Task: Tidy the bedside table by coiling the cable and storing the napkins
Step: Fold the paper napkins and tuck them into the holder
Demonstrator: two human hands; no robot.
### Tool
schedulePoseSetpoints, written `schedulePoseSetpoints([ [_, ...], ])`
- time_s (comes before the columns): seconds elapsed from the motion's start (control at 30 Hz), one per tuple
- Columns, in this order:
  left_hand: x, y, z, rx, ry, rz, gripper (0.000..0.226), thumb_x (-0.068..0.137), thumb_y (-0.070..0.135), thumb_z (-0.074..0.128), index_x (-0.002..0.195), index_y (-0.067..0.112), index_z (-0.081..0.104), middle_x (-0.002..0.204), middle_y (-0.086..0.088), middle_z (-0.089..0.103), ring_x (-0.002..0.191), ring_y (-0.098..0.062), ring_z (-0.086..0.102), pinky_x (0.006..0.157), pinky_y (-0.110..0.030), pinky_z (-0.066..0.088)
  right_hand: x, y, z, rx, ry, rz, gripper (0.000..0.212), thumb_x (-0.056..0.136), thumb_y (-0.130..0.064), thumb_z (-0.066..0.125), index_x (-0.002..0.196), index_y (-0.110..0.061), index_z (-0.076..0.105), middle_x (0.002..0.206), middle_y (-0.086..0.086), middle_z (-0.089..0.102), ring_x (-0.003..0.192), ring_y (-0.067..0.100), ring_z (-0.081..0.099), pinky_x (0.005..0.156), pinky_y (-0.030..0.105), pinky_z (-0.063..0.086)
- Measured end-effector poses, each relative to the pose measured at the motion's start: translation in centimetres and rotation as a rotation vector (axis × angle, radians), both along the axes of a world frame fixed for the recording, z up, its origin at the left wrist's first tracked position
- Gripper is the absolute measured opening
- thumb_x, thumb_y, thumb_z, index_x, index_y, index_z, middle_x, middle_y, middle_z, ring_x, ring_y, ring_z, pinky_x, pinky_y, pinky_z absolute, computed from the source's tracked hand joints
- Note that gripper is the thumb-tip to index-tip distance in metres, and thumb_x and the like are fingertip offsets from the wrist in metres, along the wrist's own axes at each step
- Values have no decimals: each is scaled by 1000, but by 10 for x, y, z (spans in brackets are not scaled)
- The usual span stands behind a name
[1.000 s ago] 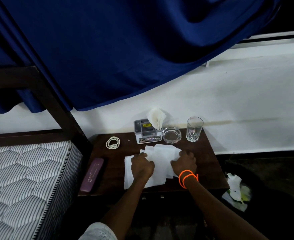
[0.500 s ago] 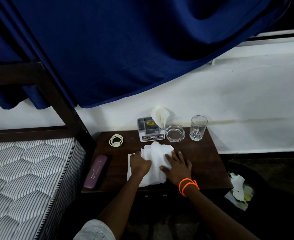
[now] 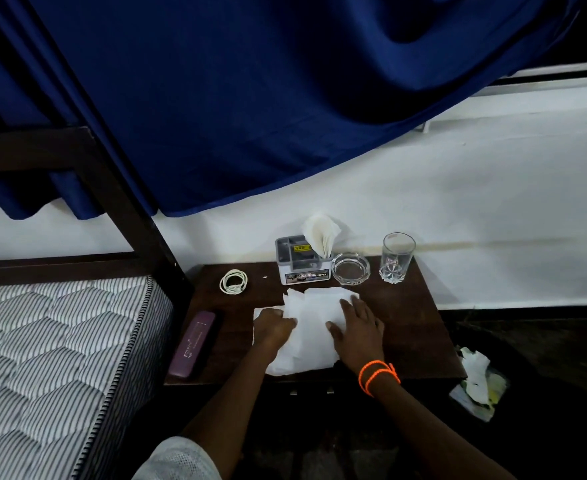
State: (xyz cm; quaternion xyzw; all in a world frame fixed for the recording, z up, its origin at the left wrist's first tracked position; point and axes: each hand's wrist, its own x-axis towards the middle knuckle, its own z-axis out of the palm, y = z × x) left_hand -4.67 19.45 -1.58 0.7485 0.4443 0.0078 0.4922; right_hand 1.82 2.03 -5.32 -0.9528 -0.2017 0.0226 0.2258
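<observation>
A loose pile of white napkins [image 3: 311, 327] lies in the middle of the dark wooden bedside table [image 3: 413, 327]. My left hand [image 3: 274, 325] grips the pile's left side with curled fingers. My right hand [image 3: 359, 325], with orange bands at the wrist, lies flat with straight fingers on the pile's right side. A white cable [image 3: 233, 280] sits coiled at the table's back left, apart from both hands. Behind the pile stands a grey and white napkin holder [image 3: 300, 266] with folded napkins [image 3: 321, 233] sticking up from it.
A glass ashtray [image 3: 350, 268] and a drinking glass [image 3: 397, 256] stand at the back right. A purple case [image 3: 192, 342] lies along the table's left edge beside the mattress [image 3: 53, 358]. Crumpled paper sits in a dark bin [image 3: 477, 386] on the right. Blue curtain [image 3: 250, 98] hangs above.
The spread napkins have been pushed together into a narrower pile. My right hand slid left onto the pile and flattened; my left hand stayed at the left side.
</observation>
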Motion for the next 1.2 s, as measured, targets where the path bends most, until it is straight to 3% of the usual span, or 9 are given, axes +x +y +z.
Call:
schedulePoseSetpoints([
  [0.13,-2,-5,-4,-59,-38,-67,18,83,7,73,100,3,77,101,-20,75,96,-34,72,83,-43,62,-10,19,5,119,124,158,62,80,-59,69,127,-19,64,132,5,62,127,25,51,106,38,41],
  [0.4,-3,-10,-3,-120,-80,26,8,80,-4,74,87,-2,71,89,-23,72,65,-28,66,68,-43,62,-14,30,4,-130,9,135,18,91,-27,58,100,-16,69,110,5,66,112,27,56,86,36,47],
  [0.5,-7,-11,-3,-129,-81,43,7,81,-1,75,84,3,71,87,-19,72,54,-23,64,53,-30,54,-13,26,4,-79,0,121,18,93,-23,56,97,-11,68,106,8,66,110,29,57,84,36,47],
  [0.57,-9,-10,-5,-96,-82,59,12,81,3,77,92,4,74,91,-17,75,62,-26,71,52,-30,56,-16,23,4,-37,13,94,30,92,-38,59,102,-11,67,109,7,64,112,30,55,86,38,48],
  [0.67,-12,-8,-7,-44,-73,51,16,81,9,78,96,5,78,97,-16,76,88,-32,75,73,-42,64,-20,23,4,-86,33,56,57,85,-62,61,121,-18,61,121,2,58,119,27,49,92,41,45],
  [0.93,-21,-1,-8,-44,-44,37,20,79,17,83,95,6,79,103,-15,77,101,-32,72,89,-42,60,-17,24,2,-24,15,-21,20,94,-23,58,111,-16,68,118,5,60,116,30,49,90,41,45],
  [1.03,-24,-1,-6,-140,-62,72,20,76,8,85,94,3,78,103,-16,75,94,-30,73,78,-43,64,-15,23,3,-37,9,-13,20,94,-20,57,109,-13,67,117,7,60,114,31,50,88,40,45],
  [1.13,-26,-3,-4,-200,-79,87,17,76,0,83,91,1,75,102,-19,74,73,-23,69,47,-29,59,-16,24,8,-8,13,-24,18,94,-17,57,107,-11,67,115,9,61,112,32,51,87,41,46],
  [1.2,-25,-3,-5,-226,-94,91,18,76,-4,82,92,-2,75,101,-22,73,71,-25,69,48,-31,60,-18,25,12,67,-25,-25,15,91,-16,60,102,-11,69,109,11,63,106,35,55,84,42,47],
])
